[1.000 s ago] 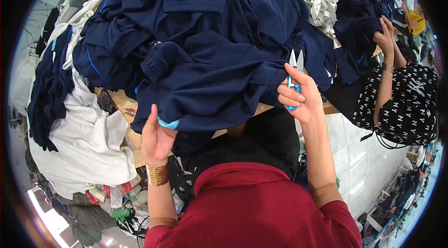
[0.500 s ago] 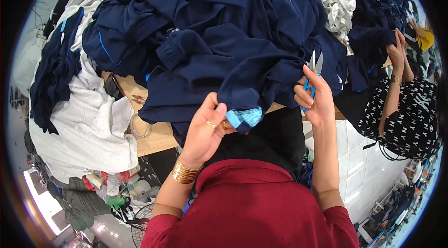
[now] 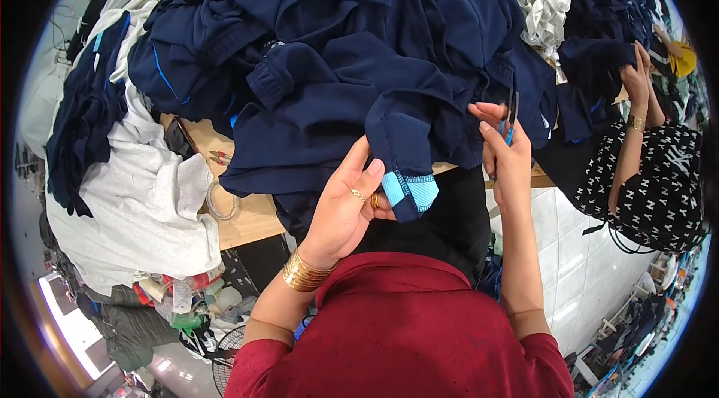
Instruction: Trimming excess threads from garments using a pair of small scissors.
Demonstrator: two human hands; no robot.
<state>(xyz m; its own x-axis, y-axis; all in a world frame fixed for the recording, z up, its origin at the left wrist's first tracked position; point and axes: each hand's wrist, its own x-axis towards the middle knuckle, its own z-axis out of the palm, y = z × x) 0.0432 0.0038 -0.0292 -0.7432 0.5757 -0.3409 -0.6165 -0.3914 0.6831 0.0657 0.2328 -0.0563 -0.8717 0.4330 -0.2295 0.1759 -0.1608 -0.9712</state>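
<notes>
My left hand [image 3: 347, 203] is closed on the end of a navy garment [image 3: 403, 136], pinched between thumb and fingers. Light blue patches [image 3: 421, 192] with visible stitching show at that end, beside my fingertips. To the right, my right hand [image 3: 507, 155] holds a pair of small scissors [image 3: 512, 115] with blue handles, blades pointing up and away from me. The scissors are apart from the held end. The rest of the garment runs back into a heap of navy clothes [image 3: 329, 61] on the wooden table [image 3: 251, 222].
Red-handled snips [image 3: 219, 158] and a roll of tape [image 3: 222, 201] lie on the table at the left, near a pale grey cloth [image 3: 150, 203]. A bundle of white strips [image 3: 538, 5] sits at the back right. Another person's hands [image 3: 636, 91] handle navy fabric at the right.
My left hand has shifted right and turned the garment end, so its blue patches face up more. The scissors have turned edge-on in my right hand.
</notes>
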